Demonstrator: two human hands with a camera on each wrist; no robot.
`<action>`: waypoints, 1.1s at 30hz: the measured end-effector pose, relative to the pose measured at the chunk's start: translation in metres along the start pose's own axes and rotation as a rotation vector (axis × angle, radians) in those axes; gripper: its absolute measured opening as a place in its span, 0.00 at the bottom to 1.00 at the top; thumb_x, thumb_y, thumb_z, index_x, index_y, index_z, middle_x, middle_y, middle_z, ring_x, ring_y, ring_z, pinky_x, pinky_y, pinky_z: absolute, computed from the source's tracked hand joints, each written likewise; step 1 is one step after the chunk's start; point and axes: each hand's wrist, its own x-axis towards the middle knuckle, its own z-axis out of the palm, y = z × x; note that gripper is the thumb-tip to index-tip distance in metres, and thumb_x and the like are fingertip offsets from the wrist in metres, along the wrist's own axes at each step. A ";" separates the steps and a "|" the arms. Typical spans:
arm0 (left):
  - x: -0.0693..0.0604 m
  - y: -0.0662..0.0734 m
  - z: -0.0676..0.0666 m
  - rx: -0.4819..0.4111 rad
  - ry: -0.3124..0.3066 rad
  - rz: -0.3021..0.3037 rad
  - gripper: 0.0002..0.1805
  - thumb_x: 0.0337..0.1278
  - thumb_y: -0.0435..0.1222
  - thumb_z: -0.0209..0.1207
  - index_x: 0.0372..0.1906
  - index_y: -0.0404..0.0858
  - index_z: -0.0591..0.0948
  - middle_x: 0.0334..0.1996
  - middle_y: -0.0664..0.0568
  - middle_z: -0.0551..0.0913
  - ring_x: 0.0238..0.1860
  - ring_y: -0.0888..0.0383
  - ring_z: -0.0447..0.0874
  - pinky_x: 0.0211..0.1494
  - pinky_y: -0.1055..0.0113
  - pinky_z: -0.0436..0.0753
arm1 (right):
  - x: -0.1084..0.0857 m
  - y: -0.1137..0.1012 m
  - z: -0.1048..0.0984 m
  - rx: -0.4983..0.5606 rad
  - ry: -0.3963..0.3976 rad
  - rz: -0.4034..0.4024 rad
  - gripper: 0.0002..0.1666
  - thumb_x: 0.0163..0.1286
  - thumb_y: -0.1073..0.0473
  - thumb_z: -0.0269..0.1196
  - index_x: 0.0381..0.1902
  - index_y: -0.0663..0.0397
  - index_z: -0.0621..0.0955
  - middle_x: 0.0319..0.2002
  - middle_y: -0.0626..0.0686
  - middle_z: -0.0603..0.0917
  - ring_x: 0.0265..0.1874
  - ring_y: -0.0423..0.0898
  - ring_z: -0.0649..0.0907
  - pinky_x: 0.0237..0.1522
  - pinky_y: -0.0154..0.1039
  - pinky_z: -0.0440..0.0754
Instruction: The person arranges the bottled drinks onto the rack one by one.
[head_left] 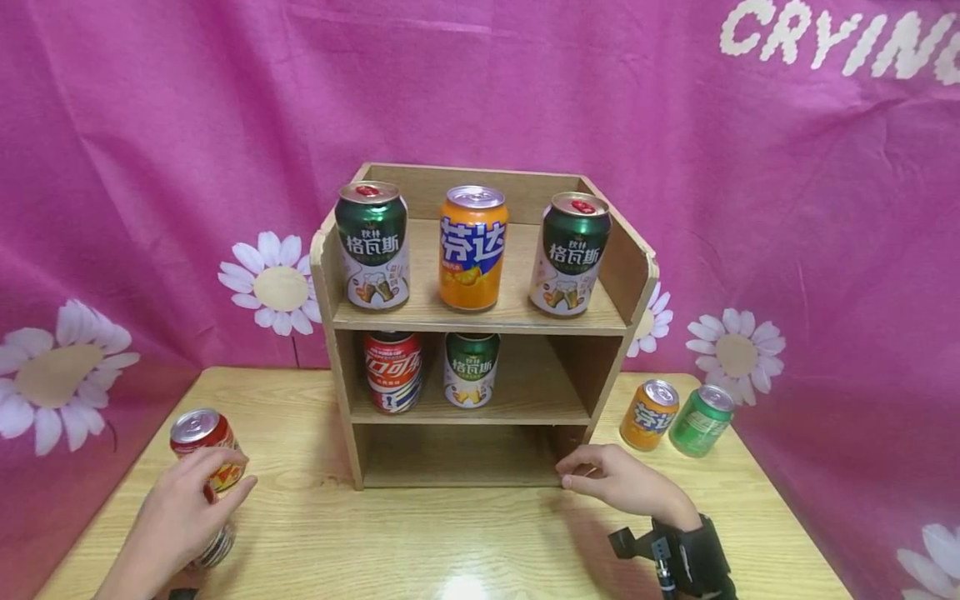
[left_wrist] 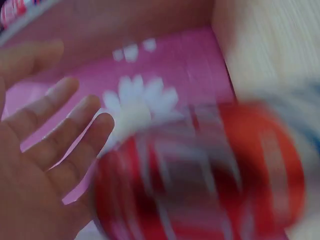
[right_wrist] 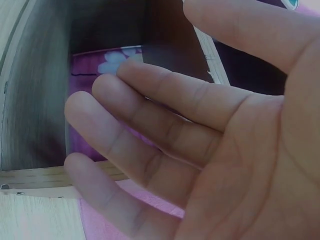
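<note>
My left hand [head_left: 180, 508] hovers over the left side of the table, its thumb and fingers apart. Just beyond it stands a red soda can [head_left: 201, 429], partly covered by the fingers. Another can [head_left: 217, 547] shows partly under the hand, its label mostly hidden. A blurred red can [left_wrist: 200, 172] fills the lower part of the left wrist view, beside the spread fingers. My right hand [head_left: 626, 483] is by the lower right corner of the wooden shelf [head_left: 480, 321]. Its fingers [right_wrist: 150, 165] are loosely bent and hold nothing; whether they touch the shelf, I cannot tell.
On the top board stand two green-and-white cans [head_left: 372, 250] [head_left: 572, 258] with an orange can [head_left: 472, 250] between them. A red can [head_left: 393, 375] and a green-and-white can [head_left: 471, 372] occupy the middle level. Right of the shelf are an orange can [head_left: 648, 417] and a green can [head_left: 701, 423].
</note>
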 end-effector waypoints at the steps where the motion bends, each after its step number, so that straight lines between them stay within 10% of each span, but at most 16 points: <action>1: -0.003 -0.009 -0.004 0.000 -0.005 -0.017 0.15 0.38 0.34 0.72 0.35 0.41 0.81 0.37 0.49 0.82 0.38 0.52 0.78 0.37 0.56 0.75 | 0.000 0.000 0.000 -0.004 0.000 -0.003 0.15 0.69 0.51 0.59 0.45 0.55 0.82 0.41 0.50 0.84 0.40 0.42 0.81 0.42 0.38 0.80; 9: -0.028 -0.064 -0.011 -0.352 -0.210 -0.213 0.23 0.46 0.30 0.69 0.50 0.38 0.78 0.46 0.76 0.71 0.42 0.78 0.70 0.36 0.78 0.73 | 0.002 0.001 0.000 -0.009 -0.002 -0.015 0.15 0.69 0.52 0.59 0.45 0.57 0.82 0.41 0.53 0.84 0.40 0.43 0.82 0.42 0.39 0.80; 16: -0.044 -0.098 -0.010 -0.632 -0.342 -0.091 0.42 0.42 0.16 0.61 0.67 0.39 0.62 0.50 0.71 0.74 0.45 0.71 0.75 0.41 0.75 0.74 | 0.002 0.000 0.001 -0.008 0.004 -0.001 0.15 0.69 0.52 0.59 0.44 0.56 0.82 0.40 0.50 0.84 0.39 0.41 0.82 0.41 0.39 0.80; 20: -0.048 -0.111 -0.006 -0.749 -0.408 -0.077 0.48 0.44 0.13 0.57 0.67 0.55 0.59 0.50 0.72 0.75 0.48 0.73 0.74 0.44 0.77 0.72 | 0.002 0.001 0.002 -0.008 0.003 -0.007 0.14 0.69 0.52 0.59 0.44 0.56 0.82 0.40 0.50 0.84 0.39 0.40 0.81 0.41 0.39 0.80; 33: -0.048 -0.099 0.017 -0.828 -0.357 -0.103 0.45 0.42 0.14 0.59 0.59 0.61 0.65 0.48 0.69 0.78 0.46 0.70 0.76 0.44 0.78 0.74 | 0.003 0.001 0.002 0.009 -0.011 -0.007 0.15 0.69 0.52 0.59 0.45 0.57 0.82 0.41 0.55 0.84 0.39 0.40 0.81 0.41 0.38 0.80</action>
